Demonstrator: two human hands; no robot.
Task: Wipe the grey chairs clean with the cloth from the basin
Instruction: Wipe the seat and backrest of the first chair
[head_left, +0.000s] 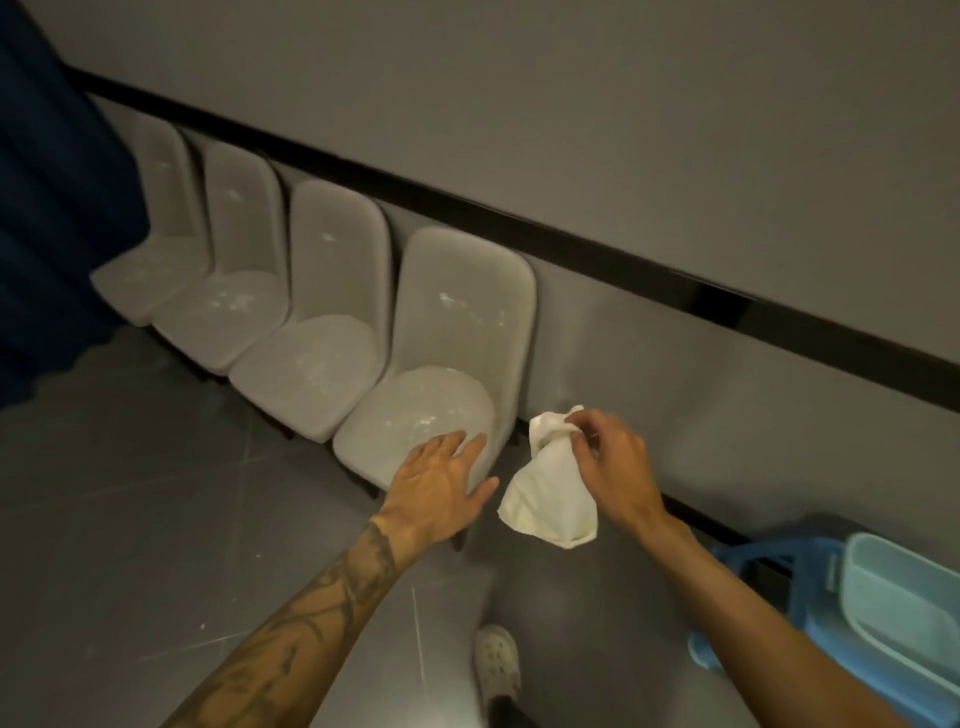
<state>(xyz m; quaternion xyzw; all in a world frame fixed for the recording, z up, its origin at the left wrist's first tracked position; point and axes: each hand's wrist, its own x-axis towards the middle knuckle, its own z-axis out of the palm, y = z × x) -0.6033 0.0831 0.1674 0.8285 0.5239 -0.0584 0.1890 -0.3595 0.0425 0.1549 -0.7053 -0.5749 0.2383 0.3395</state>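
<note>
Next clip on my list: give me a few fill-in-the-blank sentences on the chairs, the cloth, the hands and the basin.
1. The row holds ___ grey chairs.
2. The right hand pinches a cloth coloured ___.
3. The left hand, fingers straight, is at the seat edge of the chair ___ to the person.
4. The basin sits on the person's ___ side.
Missing words: four; white; nearest; right.

Four pale grey moulded chairs (457, 332) with rounded seats, two bare hands, and five single items.
The chairs number four, counted from the nearest to the farthest one by the curtain. The hands are two: one left hand (436, 488), one right hand (618, 467). There is one crumpled white cloth (550, 488), one pale teal rectangular plastic basin (904, 597), one blue plastic stand (727, 649), one white perforated clog (497, 660) and one dark blue curtain (52, 208).
</note>
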